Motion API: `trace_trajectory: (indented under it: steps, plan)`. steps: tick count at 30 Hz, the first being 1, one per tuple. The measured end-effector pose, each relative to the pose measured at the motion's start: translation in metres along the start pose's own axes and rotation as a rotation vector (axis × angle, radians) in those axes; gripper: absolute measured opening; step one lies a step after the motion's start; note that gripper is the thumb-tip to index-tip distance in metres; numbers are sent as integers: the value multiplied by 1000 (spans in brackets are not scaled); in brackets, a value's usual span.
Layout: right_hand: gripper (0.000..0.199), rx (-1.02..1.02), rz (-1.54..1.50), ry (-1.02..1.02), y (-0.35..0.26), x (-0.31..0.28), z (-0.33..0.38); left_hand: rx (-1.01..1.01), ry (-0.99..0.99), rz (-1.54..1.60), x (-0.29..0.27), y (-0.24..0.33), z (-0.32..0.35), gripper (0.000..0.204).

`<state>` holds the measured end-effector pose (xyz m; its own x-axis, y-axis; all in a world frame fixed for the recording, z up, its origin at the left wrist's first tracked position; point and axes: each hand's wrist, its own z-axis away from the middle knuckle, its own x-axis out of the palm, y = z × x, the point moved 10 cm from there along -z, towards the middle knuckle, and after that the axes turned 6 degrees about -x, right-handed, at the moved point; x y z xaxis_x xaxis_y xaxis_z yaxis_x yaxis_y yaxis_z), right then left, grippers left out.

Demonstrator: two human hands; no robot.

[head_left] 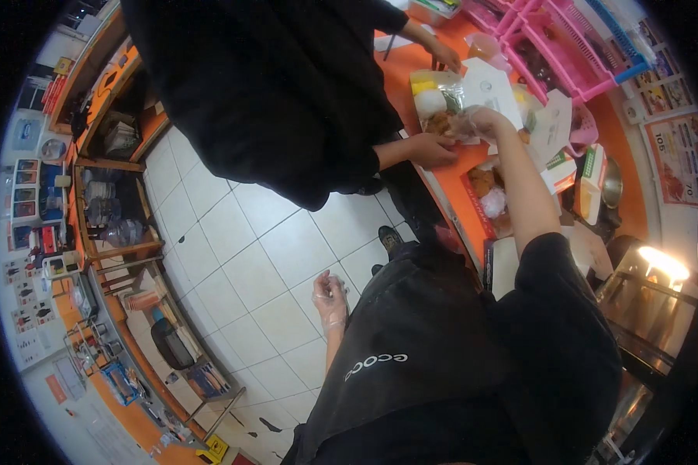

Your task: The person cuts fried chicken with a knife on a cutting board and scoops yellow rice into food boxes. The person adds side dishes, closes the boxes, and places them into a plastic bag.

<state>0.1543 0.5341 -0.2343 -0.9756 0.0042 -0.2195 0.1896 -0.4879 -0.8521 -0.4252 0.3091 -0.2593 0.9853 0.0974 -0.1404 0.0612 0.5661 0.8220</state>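
Observation:
My right hand (479,124), in a clear plastic glove, reaches over the orange counter (467,160) to an opened meal box (433,80). Its closed fingers are at the box's near edge, beside browned food (439,122); what they hold is hidden. White rice (430,103) and something yellow show inside the box, whose white lid (490,91) stands up beside my hand. My left hand (331,300), also gloved, hangs low over the tiled floor with its fingers curled in and nothing seen in them.
A co-worker in black (264,85) stands at the left of the counter, one hand (433,149) beside the box, the other (446,56) above it. A red box with fried food (487,190), white cartons (552,128) and pink baskets (551,46) crowd the counter. A lit metal warmer (651,287) stands right.

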Motion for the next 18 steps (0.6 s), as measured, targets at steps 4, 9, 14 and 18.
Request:
trace_trajectory:
  steps: [4, 9, 14, 18]
  plan:
    - [22, -92, 422, -24, -4, -3, -3, 38, 6, 21, 6, 7, -1, 30]
    - [29, -62, 852, -9, -53, 29, 18, 4, 37, 16, 2, 4, 0, 30]
    - [26, -486, 1475, -99, -3, 25, -26, 16, 13, 11, 9, 9, 2, 29]
    - [19, -349, 1276, -5, -3, 12, -28, 23, 20, -45, 5, 6, 2, 29]
